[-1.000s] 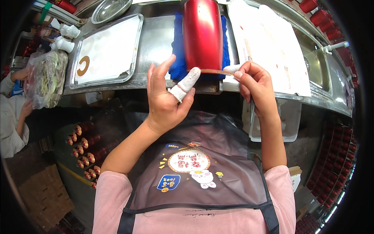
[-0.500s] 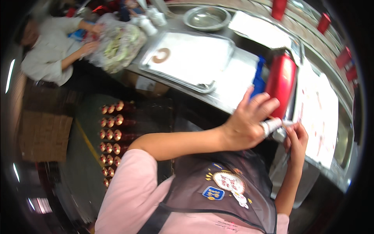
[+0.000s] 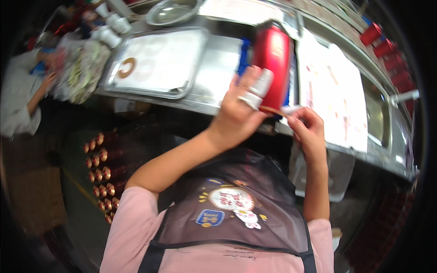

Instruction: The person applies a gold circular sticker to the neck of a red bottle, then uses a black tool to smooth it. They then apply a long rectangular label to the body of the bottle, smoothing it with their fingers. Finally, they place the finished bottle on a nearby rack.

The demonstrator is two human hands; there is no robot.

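A glossy red bottle-shaped cylinder [image 3: 273,52] lies on the metal bench with its near end toward me. Blue material [image 3: 244,55] shows along its sides. My left hand [image 3: 239,109] rests its outstretched fingers against the cylinder's near part; two of them are wrapped in white. At that near end, my right hand [image 3: 310,132] has thumb and fingers pinched on a thin brownish strip [image 3: 273,111], which runs across toward my left thumb. Something small and white shows by the right fingertips. Blur hides how the strip meets the cylinder.
A tray with a white sheet [image 3: 170,54] holds a brown C-shaped piece [image 3: 127,68]. Behind it sits a metal bowl [image 3: 173,12]; a marked white sheet [image 3: 334,91] lies right. Red cylinders [image 3: 107,173] stand low left. Another person's sleeve [image 3: 20,91] is beside a plastic bag [image 3: 84,68].
The view has swung right, so the bench appears farther left. My left hand has come down from spread, raised fingers to rest against the cylinder. The right hand keeps its pinch.
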